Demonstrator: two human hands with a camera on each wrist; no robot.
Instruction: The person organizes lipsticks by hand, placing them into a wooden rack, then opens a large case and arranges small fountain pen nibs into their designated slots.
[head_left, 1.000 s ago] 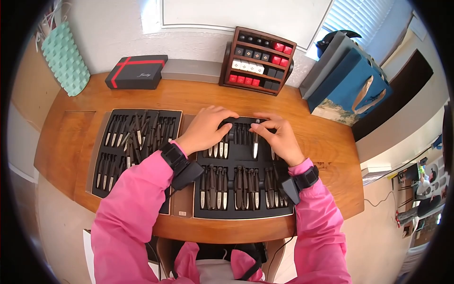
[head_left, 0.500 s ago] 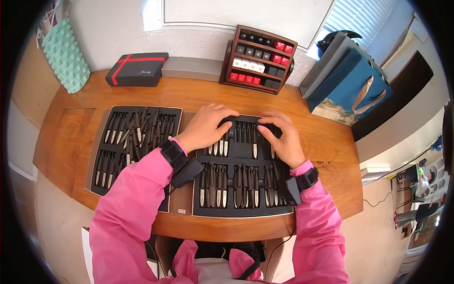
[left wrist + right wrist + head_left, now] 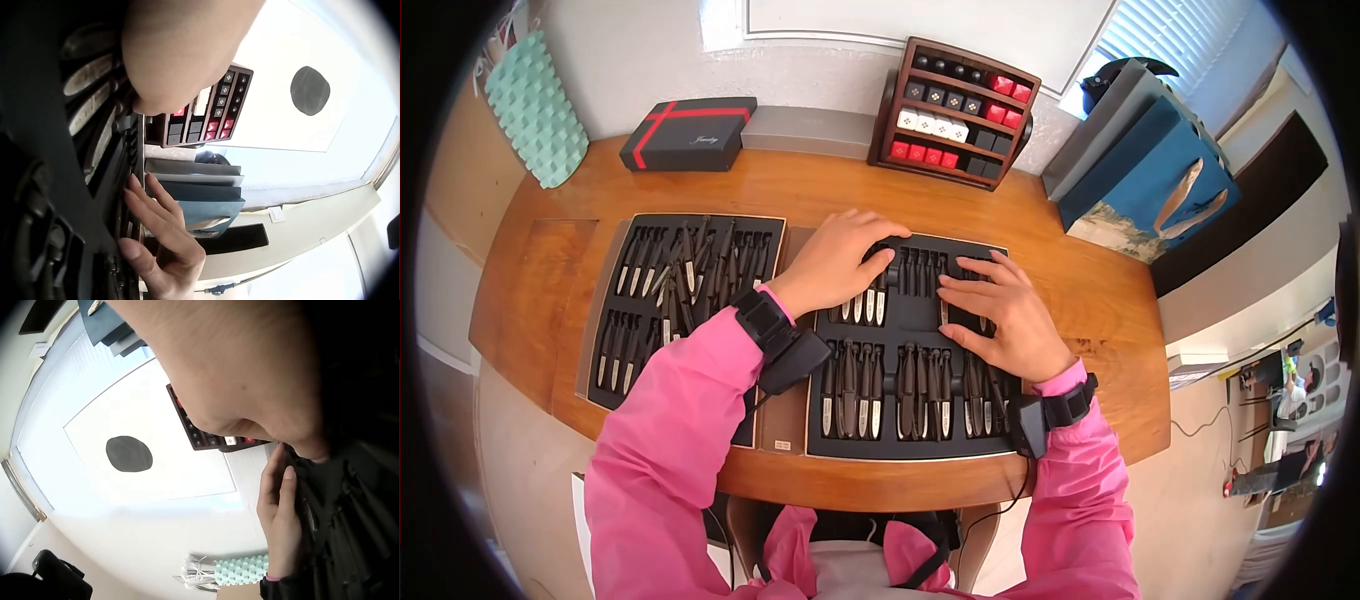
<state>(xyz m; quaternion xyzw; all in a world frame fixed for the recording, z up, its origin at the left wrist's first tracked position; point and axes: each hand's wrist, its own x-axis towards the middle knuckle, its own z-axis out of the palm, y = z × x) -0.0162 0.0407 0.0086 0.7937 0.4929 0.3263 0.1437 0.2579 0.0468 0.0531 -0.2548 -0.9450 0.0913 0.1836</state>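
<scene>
In the head view, a black compartment tray [image 3: 917, 322] holds rows of slim dark sticks with silvery ends [image 3: 870, 385]; their exact kind does not show. My left hand [image 3: 832, 268] lies over its upper left part, fingers near the far edge and nothing held. Over the upper right compartments spreads my right hand [image 3: 1008, 318], its fingers loosely extended and covering several sticks beneath. Seen from the left wrist, the right hand's fingertips [image 3: 130, 247] are down at the tray surface. The right wrist view shows the left hand [image 3: 281, 519] beside the tray.
Left of it, a second tray [image 3: 638, 304] has similar sticks, some heaped crosswise. Behind stand a black box with red ribbon [image 3: 685, 135], a wooden rack of dice-like cubes [image 3: 960, 110] and paper bags [image 3: 1135, 180]. A mint textured vase-like holder [image 3: 538, 110] stands at far left.
The right hand has let go of a stick in the upper compartment, drawn back, then spread lower across the right compartments. The left hand stays almost in place.
</scene>
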